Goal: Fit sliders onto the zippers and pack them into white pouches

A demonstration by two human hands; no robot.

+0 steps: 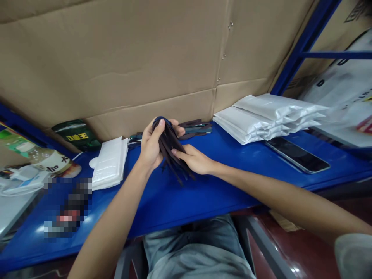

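Holding a folded bundle of dark strips (171,147) in front of the body, above the blue tabletop (221,186). Gripping its looped upper end with the left hand (151,143), thumb pressed over the fold, other fingers wrapped behind and partly spread past it. Pinching the strands lower down with the right hand (194,158), thumb lying along the front, fingers mostly hidden underneath; cannot tell how tightly.

Just behind, partly blocked from sight by hands and bundle, a flat pile of loose strips (197,128), near the base of the cardboard sheet (130,54). To the right, a stack of white padded mailers (270,116), with a dark-screened smartphone (298,154) lying close against its front edge. Farther right, a blue metal frame (305,46) and, beyond it, a printed white sack (343,77).

To the left, beside the forearm, a smaller stack of white padded envelopes (109,164); behind it, a dark green pouch (77,133) with yellow lettering, leaning near the cardboard. Farther left, a labelled clear bottle (55,162) holding some brownish liquid, crowded by white cables and plugs (26,180). Nearer the front edge, a pixelated object (69,209), too blurred to name.
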